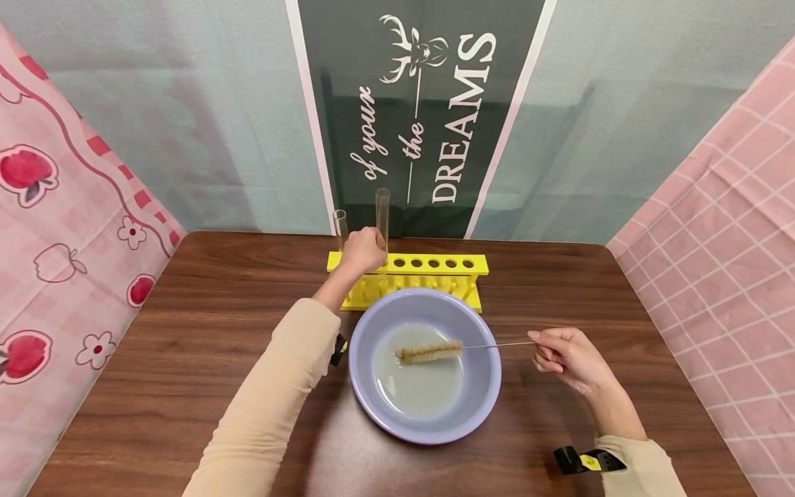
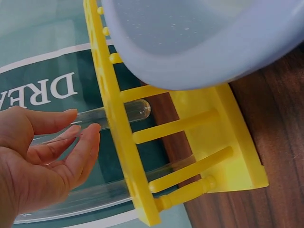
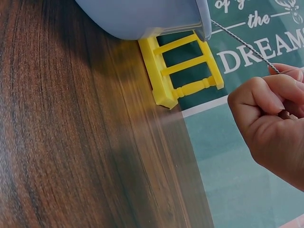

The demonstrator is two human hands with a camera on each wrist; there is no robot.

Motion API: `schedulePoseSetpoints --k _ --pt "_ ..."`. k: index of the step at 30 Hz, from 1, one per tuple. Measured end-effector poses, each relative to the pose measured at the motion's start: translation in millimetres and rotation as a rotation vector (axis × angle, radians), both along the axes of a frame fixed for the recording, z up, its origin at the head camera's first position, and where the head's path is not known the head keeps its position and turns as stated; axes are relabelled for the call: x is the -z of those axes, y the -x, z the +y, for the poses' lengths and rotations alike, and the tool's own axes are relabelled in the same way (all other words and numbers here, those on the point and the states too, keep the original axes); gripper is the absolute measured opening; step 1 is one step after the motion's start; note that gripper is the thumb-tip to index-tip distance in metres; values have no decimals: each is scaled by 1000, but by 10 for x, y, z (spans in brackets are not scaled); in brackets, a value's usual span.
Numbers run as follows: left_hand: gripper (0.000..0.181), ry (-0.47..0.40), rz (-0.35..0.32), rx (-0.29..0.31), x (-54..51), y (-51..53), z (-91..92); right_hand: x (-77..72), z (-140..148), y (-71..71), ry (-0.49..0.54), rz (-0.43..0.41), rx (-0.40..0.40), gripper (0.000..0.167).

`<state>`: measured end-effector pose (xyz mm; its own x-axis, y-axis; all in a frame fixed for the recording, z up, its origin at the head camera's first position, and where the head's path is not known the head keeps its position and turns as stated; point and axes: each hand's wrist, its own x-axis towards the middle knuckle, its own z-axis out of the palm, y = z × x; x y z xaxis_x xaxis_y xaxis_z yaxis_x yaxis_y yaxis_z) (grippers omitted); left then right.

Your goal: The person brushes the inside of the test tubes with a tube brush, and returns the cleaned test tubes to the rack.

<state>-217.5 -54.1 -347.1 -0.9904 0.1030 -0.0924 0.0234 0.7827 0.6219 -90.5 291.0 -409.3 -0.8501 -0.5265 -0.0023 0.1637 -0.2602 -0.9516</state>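
My left hand (image 1: 365, 250) holds a clear glass test tube (image 1: 382, 207) upright at the yellow test tube rack (image 1: 441, 270). In the left wrist view, the tube's rounded end pokes through a hole in the rack's top bar, above the base. A second test tube (image 1: 339, 222) stands in the rack's left end, partly hidden behind the hand. With thumb and fingers, my right hand (image 1: 574, 359) pinches the twisted wire handle of a test tube brush (image 1: 428, 353). The brush's tan bristles lie over cloudy water in the lavender basin (image 1: 428, 433).
The basin stands just in front of the rack on the brown wooden table (image 1: 236, 276). A hanging cloth (image 1: 416, 124) with printed lettering rises behind the table. Pink patterned cloths (image 1: 74, 262) border both sides.
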Motion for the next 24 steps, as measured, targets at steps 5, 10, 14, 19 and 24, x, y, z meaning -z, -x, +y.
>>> schedulePoseSetpoints --k 5,10,14,19,24 --pt "39 6 -19 -15 77 27 4 0 -6 1 -17 3 3 38" --pt "41 9 -31 -10 119 41 6 -2 -6 -4 -18 2 10 38" --pt "42 -2 -35 -11 132 33 7 -4 -3 -5 -15 -3 9 38" --pt "41 9 -36 -12 146 35 10 1 -7 -2 0 3 0 37" --pt "38 15 -32 -18 144 28 19 9 -4 -3 -4 3 5 37"
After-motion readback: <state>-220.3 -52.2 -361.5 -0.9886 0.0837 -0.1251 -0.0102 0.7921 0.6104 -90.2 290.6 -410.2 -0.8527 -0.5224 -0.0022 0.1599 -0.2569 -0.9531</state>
